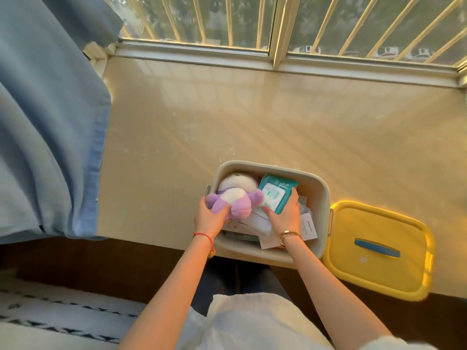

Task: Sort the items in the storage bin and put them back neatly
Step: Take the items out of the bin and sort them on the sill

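1. Head view: a beige storage bin (pixel 319 195) sat at the near edge of a pale window ledge (pixel 252 122), overhanging it slightly toward the person.
2. The left hand (pixel 209 218) reached into the bin's left side, fingers curled under and gripping a purple-and-white plush toy (pixel 233 198) that lay against the left wall.
3. The right hand (pixel 286 215) was in the bin's middle, thumb and fingers clamped on the near end of a teal wet-wipe pack (pixel 274 195), which leaned just beside the plush toy, touching it.
4. Under both hands lay a loose heap of white papers and cards (pixel 309 227), spilling toward the bin's right wall.
5. The yellow lid (pixel 379 248), with a blue handle (pixel 377 248), lay flat on the ledge just right of the bin, touching it.
6. A blue curtain (pixel 45 137) hung at the left; a barred window (pixel 278 24) ran along the far edge of the ledge.
7. A red string (pixel 202 236) circled the left wrist and a gold bracelet (pixel 290 234) the right.
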